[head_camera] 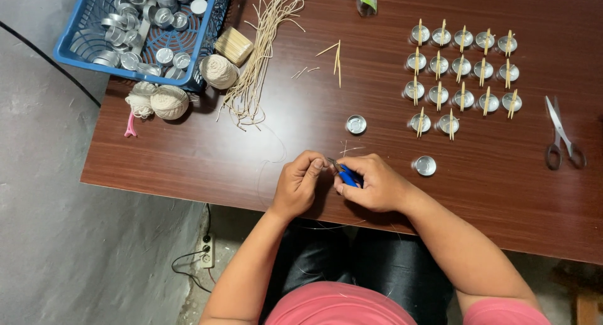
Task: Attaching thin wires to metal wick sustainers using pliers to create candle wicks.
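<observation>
At the lower centre of the frame, the right hand (377, 185) keeps its grip pressed around small blue-handled pliers (344, 173) whose tip meets a thin wick end pinched steady by the left hand (298, 182), both resting on the dark brown wooden table (188, 149) for support.

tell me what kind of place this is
Probably a small home workshop for candle making. A brown table holds rows of small metal cups with sticks across them, balls of string and a blue basket of empty cups, above a bare concrete floor.
</observation>
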